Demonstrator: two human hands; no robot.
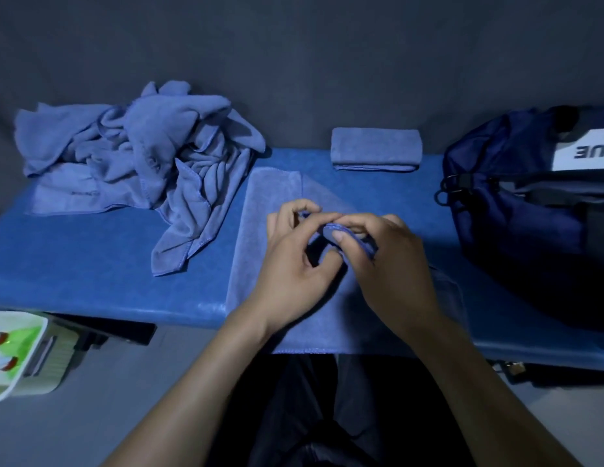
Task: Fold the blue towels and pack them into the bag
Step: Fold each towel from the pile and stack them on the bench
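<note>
Left hand (293, 261): fingers pinch the flat blue microfibre towel's (260, 251) hem.
Right hand (384, 261): pinches the same hem, hiding it partly.
Navy fabric bag (516, 224): cut off at right.

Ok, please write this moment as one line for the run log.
step: folding | left hand, right hand: both pinch edge of flat towel | folded towel: on table | pile: unfolded | bag: right
</note>
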